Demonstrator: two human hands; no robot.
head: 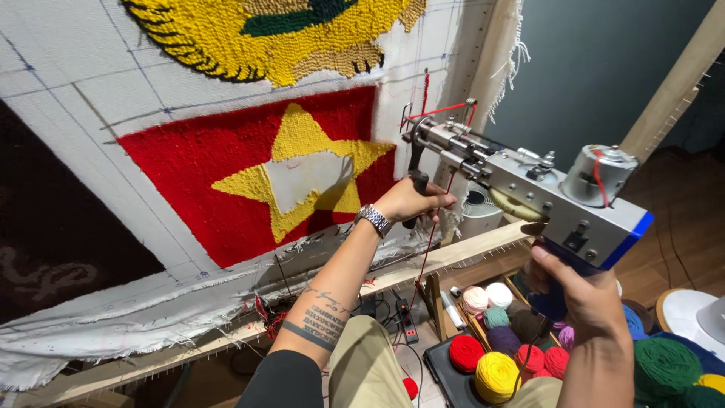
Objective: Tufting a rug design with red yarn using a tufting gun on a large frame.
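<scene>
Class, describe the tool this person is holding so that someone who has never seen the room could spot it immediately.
Start at the cloth stretched on a wooden frame. Just right of its red-and-yellow star, both hands grip a tufting gun: silver metal, blue-edged, threaded with red yarn, unlike the soft yarn balls below.

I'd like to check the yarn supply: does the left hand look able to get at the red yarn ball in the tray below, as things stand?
Probably yes, once freed. The left hand grips the tufting gun's black front handle, and the red yarn ball lies uncovered in the tray beneath the wooden frame rail.
</scene>
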